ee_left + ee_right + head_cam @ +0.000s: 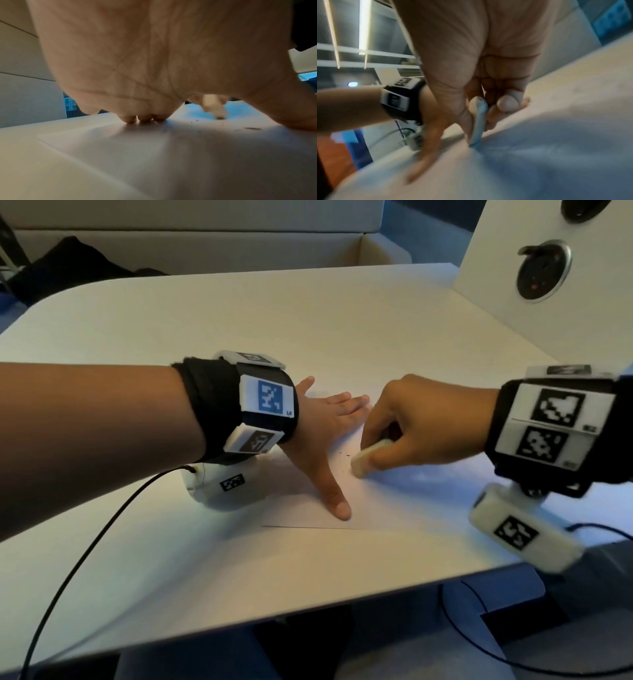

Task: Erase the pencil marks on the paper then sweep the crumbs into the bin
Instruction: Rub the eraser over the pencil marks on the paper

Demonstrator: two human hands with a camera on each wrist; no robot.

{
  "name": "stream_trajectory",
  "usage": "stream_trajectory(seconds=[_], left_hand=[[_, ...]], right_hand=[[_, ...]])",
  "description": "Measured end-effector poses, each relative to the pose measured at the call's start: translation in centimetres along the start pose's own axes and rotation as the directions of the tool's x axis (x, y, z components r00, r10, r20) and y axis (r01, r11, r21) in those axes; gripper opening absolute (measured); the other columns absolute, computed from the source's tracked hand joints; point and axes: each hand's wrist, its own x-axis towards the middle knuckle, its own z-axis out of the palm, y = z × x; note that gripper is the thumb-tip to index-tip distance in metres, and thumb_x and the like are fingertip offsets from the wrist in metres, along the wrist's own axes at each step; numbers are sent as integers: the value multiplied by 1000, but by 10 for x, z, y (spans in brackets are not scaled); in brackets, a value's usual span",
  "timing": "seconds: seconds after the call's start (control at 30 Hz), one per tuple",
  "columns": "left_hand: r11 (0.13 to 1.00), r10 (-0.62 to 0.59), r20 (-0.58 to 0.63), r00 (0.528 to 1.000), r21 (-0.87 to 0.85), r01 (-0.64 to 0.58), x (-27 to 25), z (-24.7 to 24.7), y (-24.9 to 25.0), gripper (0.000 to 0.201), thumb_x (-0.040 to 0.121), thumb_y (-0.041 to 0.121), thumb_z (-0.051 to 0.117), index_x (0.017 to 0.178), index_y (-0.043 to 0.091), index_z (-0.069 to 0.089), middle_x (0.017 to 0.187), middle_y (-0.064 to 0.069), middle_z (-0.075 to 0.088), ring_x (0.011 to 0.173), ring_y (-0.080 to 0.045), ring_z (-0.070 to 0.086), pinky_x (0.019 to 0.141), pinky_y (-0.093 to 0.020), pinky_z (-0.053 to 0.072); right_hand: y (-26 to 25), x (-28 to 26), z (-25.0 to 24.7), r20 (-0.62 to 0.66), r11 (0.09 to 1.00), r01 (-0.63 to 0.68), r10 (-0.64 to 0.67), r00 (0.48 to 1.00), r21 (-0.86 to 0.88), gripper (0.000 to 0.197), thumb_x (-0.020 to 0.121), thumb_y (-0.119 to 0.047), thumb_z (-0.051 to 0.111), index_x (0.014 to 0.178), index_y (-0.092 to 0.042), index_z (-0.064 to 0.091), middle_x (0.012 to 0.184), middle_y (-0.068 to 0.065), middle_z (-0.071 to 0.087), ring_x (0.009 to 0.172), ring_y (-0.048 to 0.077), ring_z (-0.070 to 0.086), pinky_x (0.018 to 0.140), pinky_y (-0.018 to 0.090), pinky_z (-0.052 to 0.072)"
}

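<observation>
The paper lies flat on the white counter. The right hand pinches a white eraser between thumb and curled fingers, its tip on the sheet. Dark crumbs lie beside it. The left hand presses the paper, fingers straight and spread.

The head view looks forward and down from above onto the surface, taking in both forearms and the paper at close range. The left wrist view sits very low under the left hand, nearly at the paper, facing along the palm to the far side. The right wrist view looks from under the right hand leftward. All three share the eraser and the paper around it.
</observation>
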Motion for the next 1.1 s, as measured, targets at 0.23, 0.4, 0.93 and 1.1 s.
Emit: stream_trajectory(seconds=[0.23,0.4,0.93,1.1], left_hand=[[1000,-3,14,1000,-3,3,-1,-1,0,142,50,89,58,151,28,-22,159,10,-27,146,-11,-22,114,-58,-15],[1000,-14,11,1000,7,14,-3,-2,1,143,53,87,59,150,24,-25,159,9,-27,146,-10,-21,115,-57,-14],[1000,-5,23,1000,-1,5,-4,-1,1,144,52,86,60,150,25,-27,158,11,-29,146,-9,-22,115,-56,-14],[1000,6,30,1000,-16,-6,-4,-1,0,146,47,88,59,150,28,-26,157,11,-30,145,-9,-23,114,-57,-15]], right_hand=[[-7,-7,4,69,999,46,-47,997,16,21,79,-41,74,75,-21,78,52,-9,63,48,1,52,49,9,40],[8,0,-5,-49,999,-30,29,998,-29,23,78,-43,74,75,-20,78,51,-10,59,50,-2,52,48,7,39],[9,-3,-5,-7,999,-48,48,999,-17,24,76,-44,75,74,-20,77,54,-10,64,50,0,53,49,9,40],[-2,-12,3,76,999,16,-18,997,31,21,78,-41,74,72,-21,76,50,-10,60,47,2,52,48,12,41]])
